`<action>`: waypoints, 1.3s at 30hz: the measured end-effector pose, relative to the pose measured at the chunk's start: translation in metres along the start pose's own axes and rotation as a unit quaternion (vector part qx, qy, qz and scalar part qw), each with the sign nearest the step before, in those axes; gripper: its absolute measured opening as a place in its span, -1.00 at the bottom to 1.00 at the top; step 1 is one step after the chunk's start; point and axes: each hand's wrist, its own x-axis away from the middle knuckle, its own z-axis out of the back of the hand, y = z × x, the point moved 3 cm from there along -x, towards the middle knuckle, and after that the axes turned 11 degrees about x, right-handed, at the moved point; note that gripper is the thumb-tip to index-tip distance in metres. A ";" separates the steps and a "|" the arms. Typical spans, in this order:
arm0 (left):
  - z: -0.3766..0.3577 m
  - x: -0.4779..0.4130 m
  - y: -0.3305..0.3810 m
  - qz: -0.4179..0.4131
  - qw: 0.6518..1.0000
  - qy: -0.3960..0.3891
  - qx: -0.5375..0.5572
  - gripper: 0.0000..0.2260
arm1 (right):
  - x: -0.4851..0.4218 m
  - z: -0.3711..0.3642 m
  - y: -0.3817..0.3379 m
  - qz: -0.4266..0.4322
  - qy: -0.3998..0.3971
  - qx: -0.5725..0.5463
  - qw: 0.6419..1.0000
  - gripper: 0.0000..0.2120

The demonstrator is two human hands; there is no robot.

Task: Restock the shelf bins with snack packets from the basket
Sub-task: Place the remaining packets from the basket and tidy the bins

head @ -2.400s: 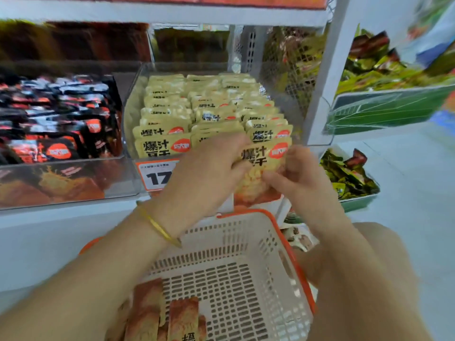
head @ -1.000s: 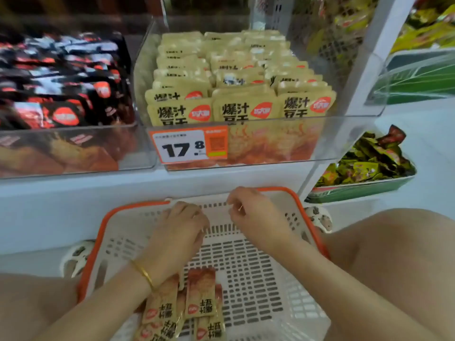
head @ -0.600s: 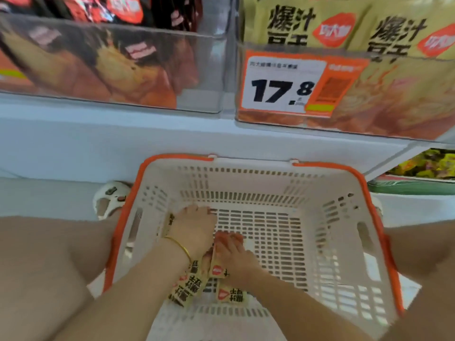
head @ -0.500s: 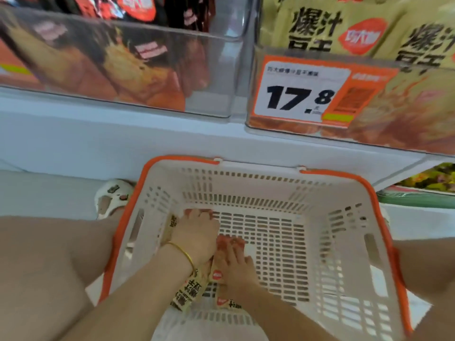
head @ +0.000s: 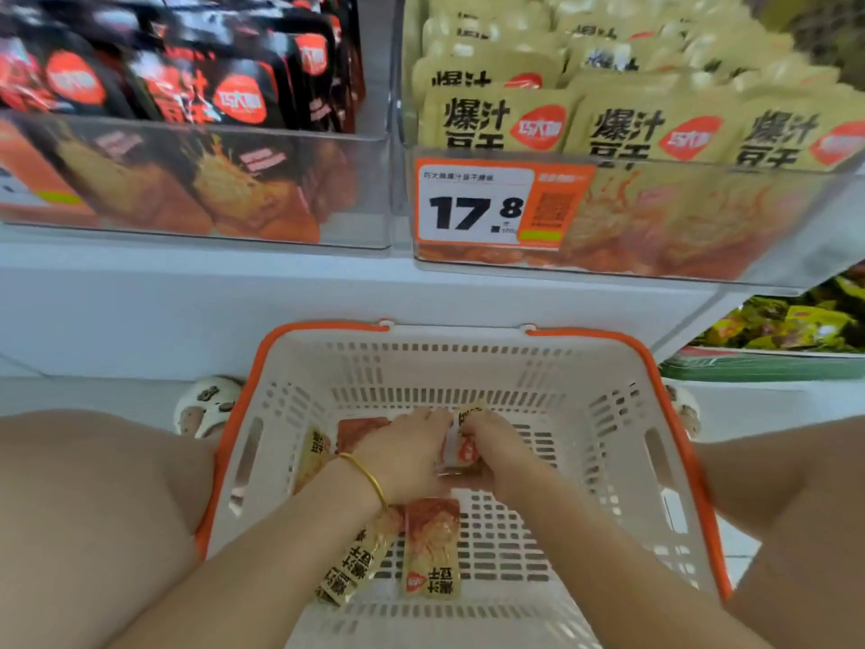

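A white basket with an orange rim sits on the floor between my knees. Both hands are down inside it. My left hand and my right hand together grip a small bunch of yellow snack packets between them. More yellow packets lie loose on the basket floor: two near my left wrist and others under my left hand. Above, a clear shelf bin holds rows of the same yellow packets behind a 17.8 price tag.
A second clear bin at upper left holds black and red packets. A white shelf ledge runs just above the basket. A green tray of yellow-green packets sits at lower right. My knees flank the basket, a white sandal beside it.
My hands left the yellow bin, dropped into the basket and gathered packets. They now hold a bunch lifted slightly off the basket floor. The view has tilted up a little.
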 end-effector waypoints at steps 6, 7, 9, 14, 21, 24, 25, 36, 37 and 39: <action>0.051 0.018 0.060 -0.119 0.985 0.111 0.056 -0.86 | 0.081 0.057 -0.033 0.095 0.015 -0.047 0.994 -0.57; 0.064 0.024 0.072 -0.132 0.980 0.122 0.085 -0.88 | 0.093 0.070 -0.038 0.120 0.046 -0.034 0.991 -0.59; 0.091 0.037 0.098 -0.162 0.966 0.140 0.146 -0.88 | 0.118 0.090 -0.049 0.191 0.090 -0.044 0.976 -0.77; 0.148 0.061 0.162 -0.234 0.929 0.188 0.215 -0.68 | 0.176 0.136 -0.082 0.398 0.212 -0.004 0.893 -0.86; 0.212 0.076 0.248 -0.387 0.848 0.320 0.168 -0.88 | 0.233 0.203 -0.139 0.543 0.378 0.002 0.750 -0.89; 0.223 0.063 0.263 -0.397 0.840 0.333 0.162 -0.88 | 0.234 0.218 -0.151 0.551 0.409 0.004 0.728 -0.86; 0.223 0.056 0.264 -0.390 0.843 0.333 0.160 -0.88 | 0.230 0.221 -0.152 0.543 0.418 0.010 0.729 -0.86; 0.211 0.018 0.253 -0.320 0.869 0.360 0.113 -0.89 | 0.192 0.233 -0.153 0.538 0.480 0.117 0.683 -0.59; 0.212 0.018 0.254 -0.316 0.873 0.360 0.093 -0.89 | 0.192 0.232 -0.157 0.548 0.491 0.138 0.663 -0.58; 0.210 0.016 0.255 -0.295 0.882 0.365 0.047 -0.86 | 0.188 0.230 -0.160 0.530 0.517 0.188 0.645 -0.62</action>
